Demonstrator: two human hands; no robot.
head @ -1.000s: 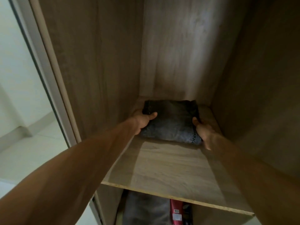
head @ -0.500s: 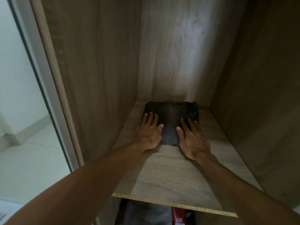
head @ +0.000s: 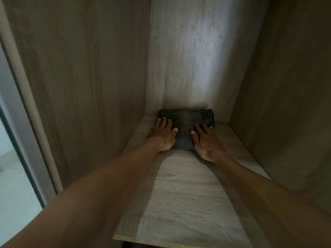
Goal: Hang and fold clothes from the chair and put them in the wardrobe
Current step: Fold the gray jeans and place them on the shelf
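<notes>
While you lean into the wardrobe, its wood-grain walls fill nearly the whole view.

Shelf: carries one item.

Folded dark garment: denim, judging by the seams. It lies flat at the middle of the shelf's back edge. You cannot tell whether it touches the back panel.

Left hand and right hand: palms down on the garment's near left and near right parts. Fingers are straight, slightly spread, pressing and gripping nothing.

Progress (judgement): this piece is folded and stowed, and you only need to lift off.

Not visible: the chair, any hanging rail and the remaining clothes, so the work left cannot be counted. Your palms cover the garment's near corners. The space below the shelf's front edge is cut off, and dim light blurs the fabric detail.
</notes>
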